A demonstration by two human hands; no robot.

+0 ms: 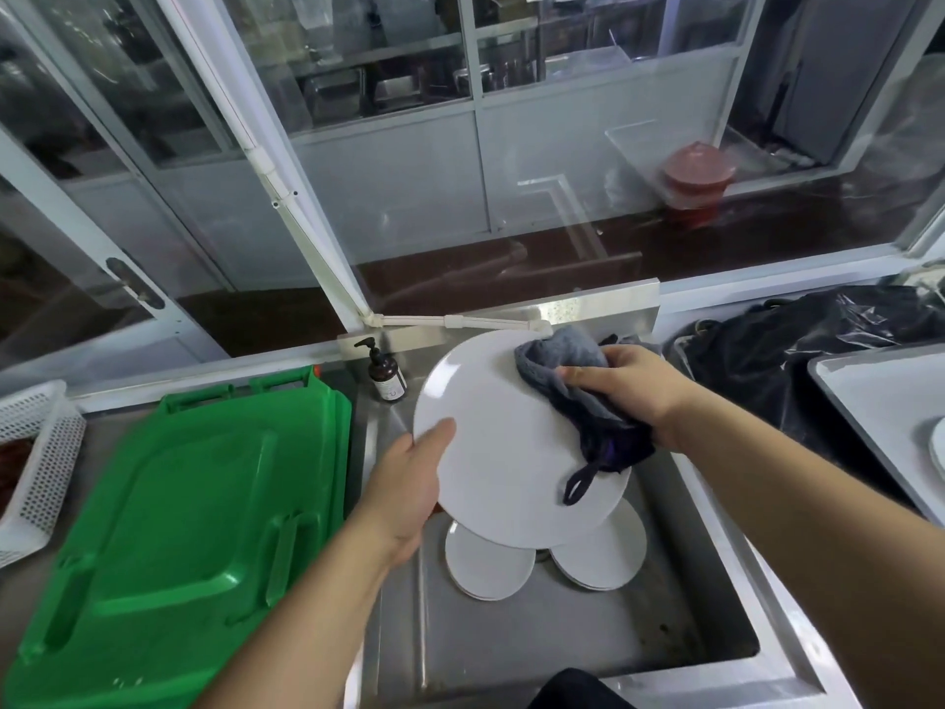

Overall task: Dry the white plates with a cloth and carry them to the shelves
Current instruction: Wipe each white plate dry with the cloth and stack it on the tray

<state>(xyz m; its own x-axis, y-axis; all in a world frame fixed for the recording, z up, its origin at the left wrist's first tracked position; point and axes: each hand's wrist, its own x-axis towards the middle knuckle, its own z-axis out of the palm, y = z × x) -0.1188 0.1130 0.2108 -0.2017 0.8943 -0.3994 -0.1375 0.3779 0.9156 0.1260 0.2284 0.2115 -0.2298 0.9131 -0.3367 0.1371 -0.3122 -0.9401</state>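
I hold the large round white plate (503, 452) tilted above the stainless steel sink (537, 637), my left hand (409, 486) gripping its near-left rim with the thumb lying flat on the upper face and the other fingers hidden underneath. My right hand (631, 386) has its fingers curled round the bunched grey and dark cloth (572, 396), pressing it against the plate's far-right edge, with a loop of the cloth dangling over the face. To dry this well, I judge I should spread the wad flatter so more of it meets the surface, sweep in arcs from rim to centre, and turn the plate with my left hand rather than chase it with my right. The thumb patch will need a wipe after I shift my grip, and the underside as well. Two more stacks of small white plates (491, 565) lie in the sink directly below, so I want a firm grip on a plate that may be slippery. The shelves are not in view.
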